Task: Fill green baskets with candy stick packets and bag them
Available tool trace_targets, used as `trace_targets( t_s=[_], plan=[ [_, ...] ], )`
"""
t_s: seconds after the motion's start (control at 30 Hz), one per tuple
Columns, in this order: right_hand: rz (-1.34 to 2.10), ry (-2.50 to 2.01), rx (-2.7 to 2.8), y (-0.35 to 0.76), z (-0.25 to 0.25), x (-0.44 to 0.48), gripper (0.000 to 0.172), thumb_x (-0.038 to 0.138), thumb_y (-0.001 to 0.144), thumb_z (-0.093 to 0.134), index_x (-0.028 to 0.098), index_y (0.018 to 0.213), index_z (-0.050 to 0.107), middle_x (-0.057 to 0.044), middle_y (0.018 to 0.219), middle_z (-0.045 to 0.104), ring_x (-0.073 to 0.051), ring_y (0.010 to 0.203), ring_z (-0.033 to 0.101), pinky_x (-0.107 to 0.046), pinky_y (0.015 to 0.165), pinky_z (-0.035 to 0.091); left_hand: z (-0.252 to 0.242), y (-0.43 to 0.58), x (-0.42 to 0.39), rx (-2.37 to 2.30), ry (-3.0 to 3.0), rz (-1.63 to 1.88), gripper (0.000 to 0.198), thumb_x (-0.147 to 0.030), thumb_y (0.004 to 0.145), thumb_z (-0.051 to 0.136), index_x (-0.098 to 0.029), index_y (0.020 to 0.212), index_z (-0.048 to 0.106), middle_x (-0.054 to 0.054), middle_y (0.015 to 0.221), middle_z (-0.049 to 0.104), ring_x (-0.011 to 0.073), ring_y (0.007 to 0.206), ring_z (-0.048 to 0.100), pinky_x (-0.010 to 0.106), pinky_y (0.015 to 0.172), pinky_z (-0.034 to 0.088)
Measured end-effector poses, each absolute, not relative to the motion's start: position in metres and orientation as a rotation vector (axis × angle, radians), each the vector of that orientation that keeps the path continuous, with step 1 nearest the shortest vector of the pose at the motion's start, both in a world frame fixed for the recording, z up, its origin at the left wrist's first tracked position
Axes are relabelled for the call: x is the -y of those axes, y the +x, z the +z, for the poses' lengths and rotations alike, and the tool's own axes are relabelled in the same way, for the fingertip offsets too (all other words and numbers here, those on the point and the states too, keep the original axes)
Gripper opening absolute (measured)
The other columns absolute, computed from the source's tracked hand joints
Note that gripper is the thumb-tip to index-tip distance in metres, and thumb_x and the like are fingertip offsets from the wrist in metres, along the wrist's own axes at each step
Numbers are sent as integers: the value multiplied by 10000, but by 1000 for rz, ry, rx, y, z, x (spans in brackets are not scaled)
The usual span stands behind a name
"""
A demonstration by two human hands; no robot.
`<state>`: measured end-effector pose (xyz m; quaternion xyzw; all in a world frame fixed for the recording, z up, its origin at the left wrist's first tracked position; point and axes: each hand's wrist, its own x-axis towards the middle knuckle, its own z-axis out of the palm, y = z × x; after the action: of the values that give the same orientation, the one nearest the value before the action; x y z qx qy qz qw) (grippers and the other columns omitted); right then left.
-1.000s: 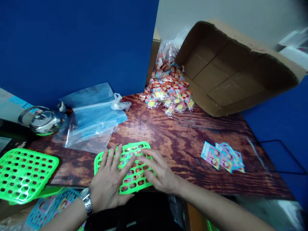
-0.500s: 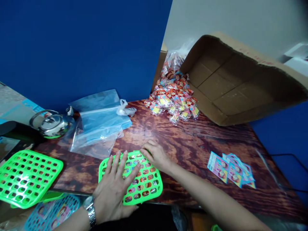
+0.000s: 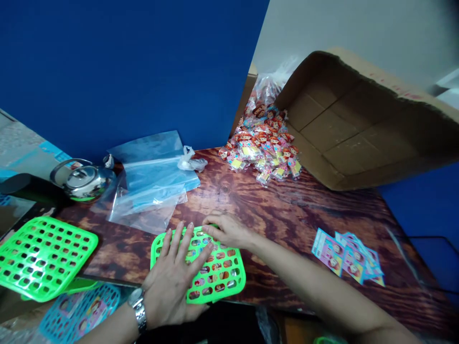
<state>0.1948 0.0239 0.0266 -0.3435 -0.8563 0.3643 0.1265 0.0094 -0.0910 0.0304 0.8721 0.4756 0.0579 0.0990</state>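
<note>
A green plastic grid tray (image 3: 225, 277) lies at the near edge of the wooden table (image 3: 279, 210), its holes showing small cartoon-face items. My left hand (image 3: 172, 282), with a wristwatch, lies flat on the tray's left half, fingers spread. At the tray's far edge my right hand (image 3: 225, 230) rests with fingers curled down on the rim; what the fingertips touch is hidden.
A second green grid tray (image 3: 43, 255) sits at the left over a blue one (image 3: 79, 310). Clear plastic bags (image 3: 150, 186) and a metal kettle (image 3: 84, 181) lie behind. A pile of wrapped cartoon items (image 3: 263, 145) spills by an open cardboard box (image 3: 358, 124). Printed cards (image 3: 346, 258) lie at right.
My right hand has slid from the middle of the tray to its far edge. The left hand stays flat on the tray. The view has shifted slightly.
</note>
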Motion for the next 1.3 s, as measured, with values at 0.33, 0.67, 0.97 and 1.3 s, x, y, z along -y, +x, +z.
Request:
trace_targets(
  t_s=[0.33,0.67,0.97,1.3],
  plan=[
    [1123,-1088,2279,193,13,-19,191,212,889,485,178,789,644,-18,787,606,-135,786,547,-249,725,401,30,10,90,-1404,2585,99,1003,-719,620,550,-338,1446,126,120,1537,-97,505,1340,61,653,1027,73],
    [1055,-1176,2404,190,15,-21,187,267,897,478,194,809,626,-21,785,578,-151,790,542,-270,723,392,29,12,83,-1392,2524,-98,1102,-718,537,614,-333,1444,119,182,1511,91,534,1291,146,682,978,88],
    [1142,-1118,2261,195,11,-24,175,234,883,493,186,748,594,-1,761,577,-131,774,534,-244,719,399,33,15,78,-1348,2553,26,981,-637,578,647,-396,1417,198,88,1528,-144,557,1275,160,693,972,117],
    [1303,-1120,1965,204,-2,-5,176,257,885,497,163,810,625,6,791,618,-120,786,563,-233,733,412,37,8,79,-1203,2654,23,933,-677,566,620,-409,1392,279,61,1534,-90,544,1276,154,681,972,140]
  ],
)
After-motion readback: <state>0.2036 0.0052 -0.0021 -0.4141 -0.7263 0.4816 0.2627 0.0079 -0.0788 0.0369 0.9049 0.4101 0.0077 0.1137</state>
